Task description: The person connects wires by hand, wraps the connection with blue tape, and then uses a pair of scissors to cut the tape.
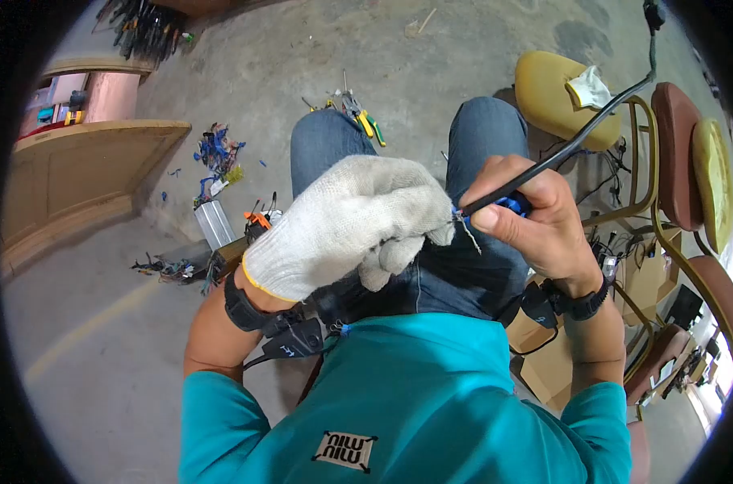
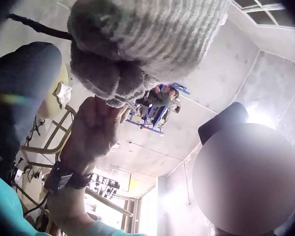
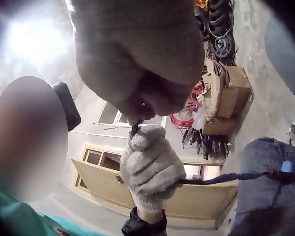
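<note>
A white knitted glove covers the left hand (image 1: 362,214), whose curled fingers grip wiring above the lap. In the right wrist view, a dark taped cable (image 3: 216,179) with a blue connector (image 3: 286,167) extends from the gloved fist (image 3: 155,169). The bare right hand (image 1: 536,222) meets the glove's fingertips and pinches the black cable (image 1: 580,137) between thumb and fingers. A blue item (image 1: 515,203), not clearly identifiable, lies within the right hand. Between the hands a thin pale strand (image 1: 471,236) hangs down. The exact pinch point is partly hidden.
Pliers with green-yellow handles (image 1: 370,125) lie on the floor beyond the knees. Wire scraps (image 1: 215,157) and a metal box (image 1: 214,224) are at left, near a wooden cabinet (image 1: 92,181). Chairs (image 1: 548,93) and cardboard (image 1: 548,363) stand right. Another person (image 2: 160,97) is in the background.
</note>
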Demonstrator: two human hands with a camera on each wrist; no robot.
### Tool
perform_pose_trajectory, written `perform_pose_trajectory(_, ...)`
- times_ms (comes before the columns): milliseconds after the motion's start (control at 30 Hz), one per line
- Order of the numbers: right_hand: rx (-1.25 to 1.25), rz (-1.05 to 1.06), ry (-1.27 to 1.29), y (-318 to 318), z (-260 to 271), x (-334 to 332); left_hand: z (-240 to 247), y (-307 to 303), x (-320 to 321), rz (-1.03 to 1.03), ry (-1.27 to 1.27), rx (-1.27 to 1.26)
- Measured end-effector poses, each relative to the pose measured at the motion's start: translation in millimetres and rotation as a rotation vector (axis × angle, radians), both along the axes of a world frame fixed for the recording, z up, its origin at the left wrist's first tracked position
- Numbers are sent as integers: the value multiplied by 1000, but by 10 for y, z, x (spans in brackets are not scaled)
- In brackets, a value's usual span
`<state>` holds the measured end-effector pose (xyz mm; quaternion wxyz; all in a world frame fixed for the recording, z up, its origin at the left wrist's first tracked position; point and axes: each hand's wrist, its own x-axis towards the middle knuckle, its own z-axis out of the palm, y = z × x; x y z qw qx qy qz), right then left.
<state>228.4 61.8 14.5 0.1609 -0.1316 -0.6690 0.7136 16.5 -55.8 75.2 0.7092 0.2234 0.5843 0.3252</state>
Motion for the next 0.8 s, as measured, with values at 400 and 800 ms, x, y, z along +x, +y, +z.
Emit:
perform_pose_trajectory(400, 162, 59, 38, 78, -39, -25, -194, -95, -22, -44, -49, 29)
perform_pose_trajectory(800, 122, 85, -109, 136, 97, -51, -136, 6, -98, -69, -153, 108)
